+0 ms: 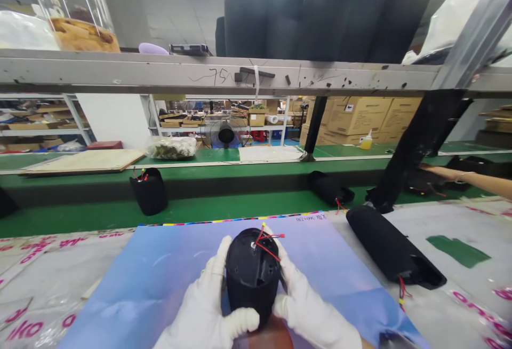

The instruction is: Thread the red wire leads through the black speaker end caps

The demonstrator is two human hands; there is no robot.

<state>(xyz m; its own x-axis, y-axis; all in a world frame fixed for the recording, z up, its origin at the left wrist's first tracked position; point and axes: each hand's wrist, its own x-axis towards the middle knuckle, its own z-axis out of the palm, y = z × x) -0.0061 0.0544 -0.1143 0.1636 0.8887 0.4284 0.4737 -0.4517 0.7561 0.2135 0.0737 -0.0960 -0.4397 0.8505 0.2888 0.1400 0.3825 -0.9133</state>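
A black cylindrical speaker body [252,277] stands upright on a blue sheet [160,274], its open top end showing red wires [267,242] sticking out. My left hand [208,306], in a white glove, wraps around its left side with the thumb across the front. On the other side my right hand [304,306], also gloved in white, grips the body, fingers reaching up toward the wires.
Another black cylinder [394,253] lies on its side to the right. More black units [149,190] [330,188] sit on the green conveyor belt [224,207]. Another person's arm [472,181] reaches in at far right. A metal shelf [200,74] with black rolls overhangs above.
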